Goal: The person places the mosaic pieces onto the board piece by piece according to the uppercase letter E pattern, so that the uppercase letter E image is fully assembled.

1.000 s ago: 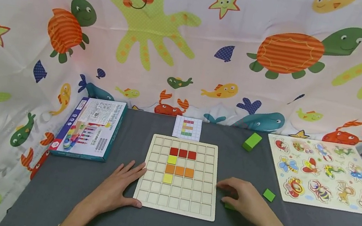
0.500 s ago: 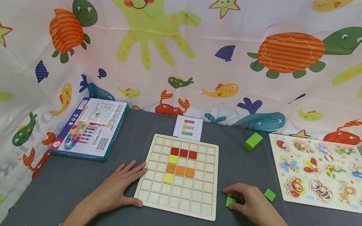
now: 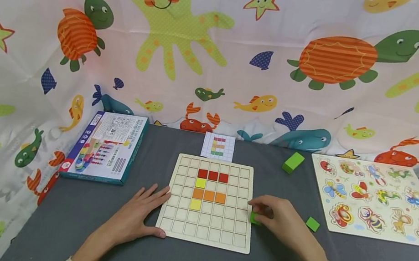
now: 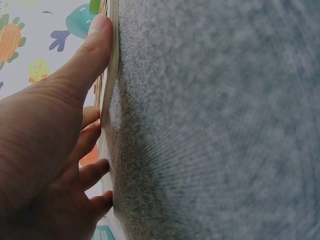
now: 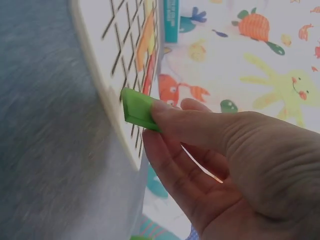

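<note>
A pale wooden grid board (image 3: 205, 231) lies in front of the person. Three red tiles (image 3: 212, 176), a yellow tile (image 3: 200, 183), three orange tiles (image 3: 208, 196) and a second yellow tile (image 3: 195, 205) fill some of its squares. The left hand (image 3: 133, 214) rests at the board's left edge, fingers spread, thumb (image 4: 95, 50) along the near corner. At the right edge, the right hand (image 3: 282, 219) pinches a green tile (image 5: 139, 109) between thumb and fingertips. In the right wrist view this tile overlaps the board's rim.
Another green tile (image 3: 312, 224) lies right of the right hand, and a green block (image 3: 293, 163) farther back. A pattern card (image 3: 218, 147) stands behind the board. A box (image 3: 107, 145) lies at left, an insect picture board (image 3: 380, 200) at right.
The right hand took up the near green tile from the table, drew slightly right, then moved left with it to the board's edge. The left hand stayed in place.
</note>
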Demonstrator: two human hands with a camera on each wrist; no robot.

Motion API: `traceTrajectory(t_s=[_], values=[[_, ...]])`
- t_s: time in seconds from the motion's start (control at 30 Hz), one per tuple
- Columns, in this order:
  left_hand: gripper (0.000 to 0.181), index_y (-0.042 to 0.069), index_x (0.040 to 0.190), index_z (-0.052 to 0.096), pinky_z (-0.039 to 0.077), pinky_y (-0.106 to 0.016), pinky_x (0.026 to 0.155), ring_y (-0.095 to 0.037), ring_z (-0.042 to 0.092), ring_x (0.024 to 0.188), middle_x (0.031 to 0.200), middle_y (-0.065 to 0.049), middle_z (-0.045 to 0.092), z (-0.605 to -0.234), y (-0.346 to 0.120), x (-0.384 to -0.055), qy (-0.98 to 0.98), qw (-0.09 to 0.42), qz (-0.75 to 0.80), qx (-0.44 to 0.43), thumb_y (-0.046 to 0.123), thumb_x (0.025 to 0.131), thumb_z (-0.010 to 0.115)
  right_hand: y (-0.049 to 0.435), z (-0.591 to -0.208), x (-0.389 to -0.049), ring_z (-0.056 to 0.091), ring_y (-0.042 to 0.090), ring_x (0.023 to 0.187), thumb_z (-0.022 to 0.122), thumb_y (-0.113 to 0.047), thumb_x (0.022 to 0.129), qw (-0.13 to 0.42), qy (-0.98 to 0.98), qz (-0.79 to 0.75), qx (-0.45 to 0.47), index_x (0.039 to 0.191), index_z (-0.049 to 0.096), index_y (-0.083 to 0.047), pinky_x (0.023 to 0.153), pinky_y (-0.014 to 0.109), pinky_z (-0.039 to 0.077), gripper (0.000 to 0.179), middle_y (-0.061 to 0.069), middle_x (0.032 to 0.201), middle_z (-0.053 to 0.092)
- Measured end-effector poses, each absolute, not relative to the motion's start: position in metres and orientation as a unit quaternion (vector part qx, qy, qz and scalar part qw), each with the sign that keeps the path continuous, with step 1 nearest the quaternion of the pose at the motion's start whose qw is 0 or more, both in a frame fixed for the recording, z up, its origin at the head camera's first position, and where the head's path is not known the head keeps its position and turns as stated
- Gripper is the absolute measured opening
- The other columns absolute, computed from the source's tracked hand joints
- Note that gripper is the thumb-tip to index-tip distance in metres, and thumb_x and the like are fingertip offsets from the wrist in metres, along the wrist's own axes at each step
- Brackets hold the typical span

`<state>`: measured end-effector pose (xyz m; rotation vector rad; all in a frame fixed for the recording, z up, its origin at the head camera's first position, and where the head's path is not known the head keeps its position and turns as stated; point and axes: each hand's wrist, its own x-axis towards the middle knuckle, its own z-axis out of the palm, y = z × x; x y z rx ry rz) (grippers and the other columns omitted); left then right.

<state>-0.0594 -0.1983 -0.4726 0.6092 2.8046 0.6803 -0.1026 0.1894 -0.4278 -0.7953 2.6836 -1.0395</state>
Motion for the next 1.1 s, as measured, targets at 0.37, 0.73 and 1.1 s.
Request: traceTrajectory(t_s=[0.37,0.73,1.1], values=[[0.102,0.016,0.153,0.037,0.012,-0.056,0.120,-0.032,0.017,0.149,0.160,0.002,0.027,-0.473,-0.199,-0.061,0.946,0.096,0.232,0.205,0.063,0.071,0.074,0.131,-0.430,-0.115,0.059,0.008,0.082,0.075,0.000,0.084,0.064,0.869,-0.392,-0.296,0.108,0.073,-0.005,0.074,0.027,0.057,0.025,-0.002,0.092,0.068],[0.102,0.015,0.153,0.037,0.013,-0.057,0.119,-0.035,0.019,0.148,0.160,0.000,0.028,-0.475,-0.199,-0.058,0.942,0.091,0.238,0.216,0.067,0.072,0.070,0.078,-0.442,-0.105,0.060,0.006,0.081,0.077,0.000,0.082,0.082,0.845,-0.419,-0.321,0.106,0.073,-0.007,0.076,0.027,0.057,0.025,-0.002,0.091,0.069],[0.101,0.016,0.153,0.037,0.014,-0.056,0.120,-0.033,0.019,0.148,0.160,0.002,0.028,-0.473,-0.201,-0.059,0.944,0.090,0.234,0.214,0.065,0.071,0.072,0.061,-0.451,-0.102,0.061,0.005,0.082,0.075,0.000,0.084,0.097,0.839,-0.417,-0.336,0.105,0.073,-0.007,0.075,0.022,0.055,0.022,0.000,0.092,0.069]])
